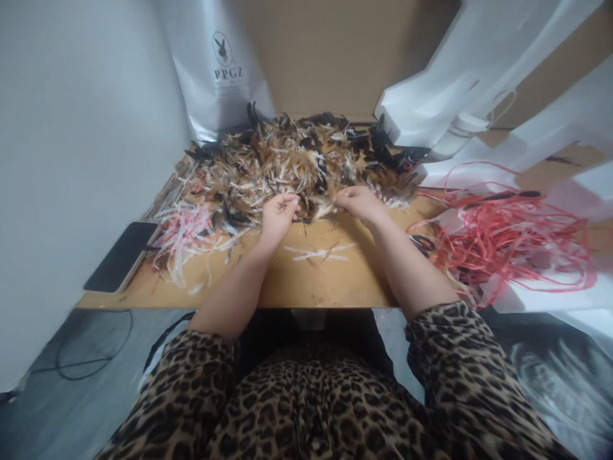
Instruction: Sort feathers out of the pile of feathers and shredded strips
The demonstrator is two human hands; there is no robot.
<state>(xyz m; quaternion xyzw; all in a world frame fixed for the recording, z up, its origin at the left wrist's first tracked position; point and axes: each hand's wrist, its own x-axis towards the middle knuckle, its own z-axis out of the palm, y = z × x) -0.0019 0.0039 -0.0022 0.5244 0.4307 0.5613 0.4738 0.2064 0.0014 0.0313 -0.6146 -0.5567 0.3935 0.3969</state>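
Observation:
A large heap of brown, black and white feathers (282,160) covers the back of the table. At its front edge, my left hand (279,217) is closed in a pinch; what lies between its fingertips is too small to make out. My right hand (363,203) pinches a brown and pale feather (324,207), which reaches left toward the other hand. In front of both hands, several thin white strips (319,253) lie crossed on the tabletop.
A dark-screened phone (122,257) lies at the table's left edge, beside pink and white strands (184,233). Tangled red plastic strips (512,236) and scissors (422,243) are at the right. Behind the heap stand a silvery printed bag (223,96) and white wrapping (431,89).

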